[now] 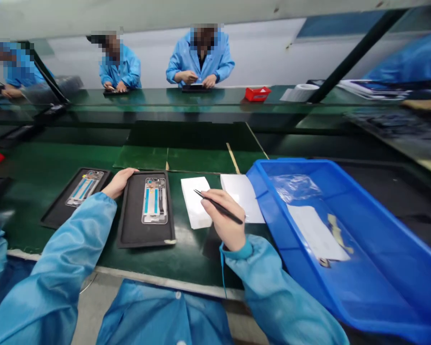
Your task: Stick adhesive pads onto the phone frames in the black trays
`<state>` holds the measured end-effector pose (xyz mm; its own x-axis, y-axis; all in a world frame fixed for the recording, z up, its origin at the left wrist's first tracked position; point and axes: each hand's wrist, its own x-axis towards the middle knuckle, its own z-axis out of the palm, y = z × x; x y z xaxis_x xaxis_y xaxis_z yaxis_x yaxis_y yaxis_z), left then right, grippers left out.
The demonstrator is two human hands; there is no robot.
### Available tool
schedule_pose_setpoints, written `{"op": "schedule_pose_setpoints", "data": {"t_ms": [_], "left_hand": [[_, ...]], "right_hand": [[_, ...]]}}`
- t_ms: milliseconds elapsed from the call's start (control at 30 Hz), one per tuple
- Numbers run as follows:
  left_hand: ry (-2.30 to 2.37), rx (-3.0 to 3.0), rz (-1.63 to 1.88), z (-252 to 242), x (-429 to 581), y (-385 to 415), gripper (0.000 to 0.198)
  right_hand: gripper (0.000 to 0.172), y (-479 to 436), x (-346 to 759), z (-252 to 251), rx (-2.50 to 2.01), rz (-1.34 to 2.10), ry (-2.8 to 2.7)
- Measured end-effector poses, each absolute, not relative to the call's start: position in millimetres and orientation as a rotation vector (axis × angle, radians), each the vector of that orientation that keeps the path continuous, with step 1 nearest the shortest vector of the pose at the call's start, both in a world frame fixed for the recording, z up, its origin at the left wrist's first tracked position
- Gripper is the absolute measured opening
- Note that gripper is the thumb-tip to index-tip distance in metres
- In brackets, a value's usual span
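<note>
In the head view, my left hand (120, 183) is closed on the upper left edge of a black tray (131, 215). A phone frame (155, 203) with blue strips and a dark flex cable lies in that tray. My right hand (225, 218) pinches a pair of black tweezers (229, 213), their tips pointing left above a white sheet (194, 211). Beside it, partly behind my right hand, is another white sheet (246, 199). Nothing can be made out between the tweezer tips.
A second black tray (53, 215) with a phone frame (84, 189) lies left. At right stands a blue bin (294, 268) holding a clear bag (296, 187) and a white piece (318, 232). Co-workers in blue sit across; a red box (257, 94) is on the far bench.
</note>
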<state>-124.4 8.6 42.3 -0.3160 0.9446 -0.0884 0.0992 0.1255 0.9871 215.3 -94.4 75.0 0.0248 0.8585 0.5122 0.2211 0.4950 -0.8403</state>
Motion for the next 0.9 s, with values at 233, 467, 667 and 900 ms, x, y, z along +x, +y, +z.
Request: {"op": "schedule_pose_setpoints", "data": {"t_ms": [233,467,667,900], "left_hand": [[1.65,1.514,0.957,49.4,-92.9,6.9,0.012],[1.398,2.707,0.356,69.3,-5.6,-34.4,0.023],[1.006,2.912,0.231,50.9,57.6,-54.3,0.021],[1.003,2.86,0.22,33.4,57.1,-53.7,0.027]], "right_hand": [[0.031,-84.4,254.4,45.0,-1.174,0.966,-1.42],[0.032,-88.2,270.5,34.9,-1.234,1.102,-1.608],[0.034,-93.9,276.0,18.8,-1.29,0.993,-1.672],[0.029,-98.8,280.6,4.9,-1.315,0.912,-1.77]]}}
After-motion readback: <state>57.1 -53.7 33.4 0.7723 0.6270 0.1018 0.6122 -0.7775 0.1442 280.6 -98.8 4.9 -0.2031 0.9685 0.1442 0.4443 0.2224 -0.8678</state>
